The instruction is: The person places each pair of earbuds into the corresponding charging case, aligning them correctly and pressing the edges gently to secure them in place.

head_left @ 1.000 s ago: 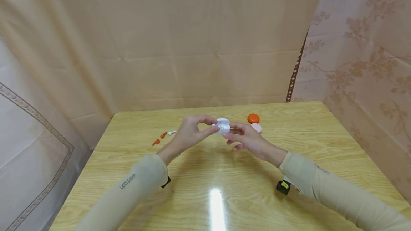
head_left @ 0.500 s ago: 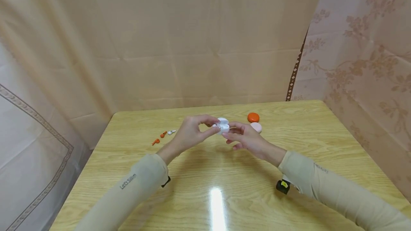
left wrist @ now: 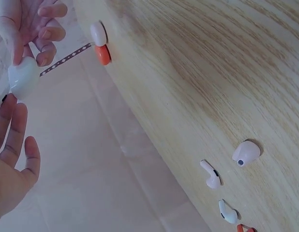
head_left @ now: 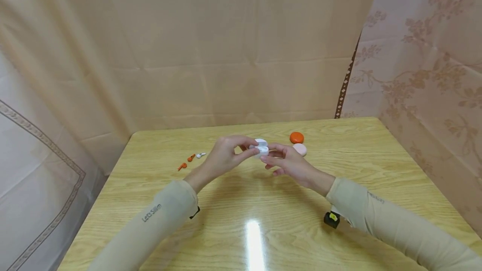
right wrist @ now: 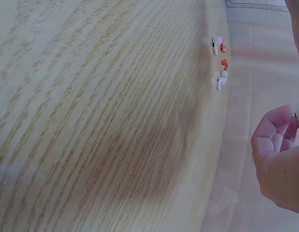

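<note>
My right hand point(head_left: 291, 164) holds a small white earbud case point(head_left: 263, 151) from its right side, above the table, with its lid flipped up. At the case's left side my left hand point(head_left: 225, 154) pinches a white earbud point(head_left: 252, 147) between thumb and index finger, close to the mouth of the case. Those fingertips mostly hide the earbud. The left wrist view shows the case's smooth rounded underside, with the right fingers curled at it. In the right wrist view the case is cut off at the right edge.
On the table's left lie two orange earbuds point(head_left: 191, 157) and a white one point(head_left: 201, 155). Two pale pink earbuds point(left wrist: 247, 152) show in the left wrist view. Back right, an orange case point(head_left: 296, 137) and a pale pink case point(head_left: 299, 149) lie close together. Curtains hang behind.
The case and both hands have shifted very slightly left in the head view. My left fingertips have moved a little at the case's mouth, and less of the earbud shows. The lid stays up.
</note>
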`<state>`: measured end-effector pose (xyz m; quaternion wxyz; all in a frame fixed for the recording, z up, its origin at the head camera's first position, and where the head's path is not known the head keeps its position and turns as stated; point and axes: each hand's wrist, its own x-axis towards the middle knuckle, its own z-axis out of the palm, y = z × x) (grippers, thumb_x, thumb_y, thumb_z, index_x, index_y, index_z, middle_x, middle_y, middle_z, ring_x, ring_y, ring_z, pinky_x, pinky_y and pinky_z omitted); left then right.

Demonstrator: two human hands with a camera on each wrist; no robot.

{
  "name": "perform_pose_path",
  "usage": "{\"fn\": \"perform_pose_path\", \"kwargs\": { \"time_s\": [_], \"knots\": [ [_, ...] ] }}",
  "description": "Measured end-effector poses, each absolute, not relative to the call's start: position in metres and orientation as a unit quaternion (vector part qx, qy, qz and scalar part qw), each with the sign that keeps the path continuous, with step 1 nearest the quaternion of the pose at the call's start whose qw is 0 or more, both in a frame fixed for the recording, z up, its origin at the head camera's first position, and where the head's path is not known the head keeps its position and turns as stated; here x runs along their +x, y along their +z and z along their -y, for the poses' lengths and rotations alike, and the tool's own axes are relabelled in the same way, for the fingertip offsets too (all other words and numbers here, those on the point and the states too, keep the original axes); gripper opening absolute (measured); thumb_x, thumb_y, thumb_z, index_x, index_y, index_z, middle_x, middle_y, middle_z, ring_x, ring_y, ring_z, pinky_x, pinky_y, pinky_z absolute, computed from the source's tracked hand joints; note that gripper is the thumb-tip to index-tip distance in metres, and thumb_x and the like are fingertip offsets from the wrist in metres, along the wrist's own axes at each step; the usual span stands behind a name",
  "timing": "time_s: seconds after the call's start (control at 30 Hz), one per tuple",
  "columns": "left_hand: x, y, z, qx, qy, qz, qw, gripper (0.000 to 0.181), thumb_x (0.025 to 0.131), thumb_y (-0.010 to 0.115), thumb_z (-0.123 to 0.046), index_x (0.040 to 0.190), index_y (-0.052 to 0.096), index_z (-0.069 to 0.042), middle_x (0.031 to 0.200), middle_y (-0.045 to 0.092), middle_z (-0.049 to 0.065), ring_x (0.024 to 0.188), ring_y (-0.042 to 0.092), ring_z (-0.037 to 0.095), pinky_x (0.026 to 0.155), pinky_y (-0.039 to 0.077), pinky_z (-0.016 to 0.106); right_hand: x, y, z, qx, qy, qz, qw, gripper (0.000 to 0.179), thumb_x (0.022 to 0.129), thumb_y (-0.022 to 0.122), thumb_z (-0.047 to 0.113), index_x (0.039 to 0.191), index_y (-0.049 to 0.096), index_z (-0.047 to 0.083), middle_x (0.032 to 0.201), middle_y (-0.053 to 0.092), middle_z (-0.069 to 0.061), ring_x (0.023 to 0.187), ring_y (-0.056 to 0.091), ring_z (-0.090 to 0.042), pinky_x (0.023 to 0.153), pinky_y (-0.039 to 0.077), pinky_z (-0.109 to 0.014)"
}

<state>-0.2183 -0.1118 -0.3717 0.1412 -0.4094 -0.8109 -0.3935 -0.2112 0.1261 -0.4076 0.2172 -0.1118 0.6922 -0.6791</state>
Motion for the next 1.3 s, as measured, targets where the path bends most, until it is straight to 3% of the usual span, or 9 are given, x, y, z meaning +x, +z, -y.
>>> {"fn": "perform_pose_path", "kwargs": {
  "time_s": [0.2,0.53,0.63,0.83,1.03,1.17,1.3],
  "knots": [
    [-0.2197,-0.3720,0.1108,-0.400,-0.388,0.819,0.138,0.016,0.093,0.076,-0.022,0.101,0.078,-0.008,0.085,0.073,-0.006,0.075,0.064,0.003,0.061,0.052,0.025,-0.2106,-0.4089,-0.1256,-0.114,-0.673,-0.698,0.217,0.050,0.097,0.072,0.028,0.137,0.056,0.005,0.128,0.061,-0.015,0.105,0.061,-0.036,0.079,0.057,-0.037],
    [-0.2203,-0.3720,0.1136,-0.397,-0.390,0.822,0.122,0.020,0.088,0.082,-0.015,0.105,0.078,-0.006,0.095,0.076,-0.001,0.079,0.067,0.004,0.067,0.055,0.024,-0.2104,-0.4091,-0.1242,-0.106,-0.677,-0.696,0.215,0.049,0.096,0.073,0.028,0.136,0.057,0.005,0.125,0.063,-0.014,0.104,0.062,-0.035,0.079,0.057,-0.038],
    [-0.2202,-0.3721,0.1149,-0.393,-0.387,0.825,0.117,0.021,0.087,0.081,-0.011,0.107,0.077,-0.005,0.099,0.076,0.002,0.082,0.069,0.005,0.072,0.057,0.026,-0.2104,-0.4091,-0.1235,-0.104,-0.678,-0.695,0.217,0.049,0.096,0.074,0.028,0.136,0.057,0.006,0.125,0.063,-0.013,0.103,0.062,-0.034,0.078,0.057,-0.037],
    [-0.2204,-0.3716,0.1164,-0.388,-0.393,0.827,0.109,0.021,0.089,0.080,-0.010,0.109,0.077,-0.005,0.100,0.076,0.003,0.082,0.069,0.006,0.071,0.059,0.034,-0.2102,-0.4085,-0.1232,-0.105,-0.682,-0.689,0.219,0.049,0.096,0.073,0.027,0.137,0.057,0.006,0.129,0.061,-0.018,0.101,0.063,-0.031,0.077,0.057,-0.036],
    [-0.2209,-0.3722,0.1166,-0.390,-0.388,0.827,0.115,0.021,0.089,0.080,-0.015,0.109,0.077,-0.007,0.100,0.076,0.000,0.082,0.066,0.006,0.070,0.056,0.029,-0.2103,-0.4085,-0.1244,-0.105,-0.683,-0.690,0.218,0.049,0.097,0.073,0.028,0.137,0.056,0.005,0.127,0.063,-0.015,0.096,0.064,-0.024,0.077,0.057,-0.034],
    [-0.2200,-0.3706,0.1179,-0.390,-0.377,0.832,0.120,0.021,0.089,0.081,-0.017,0.108,0.077,-0.008,0.101,0.075,-0.002,0.084,0.064,0.007,0.068,0.053,0.027,-0.2096,-0.4077,-0.1243,-0.107,-0.682,-0.690,0.218,0.048,0.097,0.073,0.027,0.136,0.057,0.005,0.128,0.061,-0.018,0.098,0.063,-0.027,0.077,0.057,-0.035],
    [-0.2197,-0.3685,0.1189,-0.396,-0.364,0.833,0.126,0.020,0.088,0.081,-0.017,0.106,0.077,-0.008,0.099,0.075,-0.001,0.083,0.064,0.008,0.068,0.053,0.026,-0.2097,-0.4076,-0.1252,-0.108,-0.681,-0.692,0.213,0.046,0.096,0.073,0.025,0.135,0.057,0.005,0.121,0.063,-0.013,0.100,0.063,-0.032,0.076,0.057,-0.035]
  ]
}}
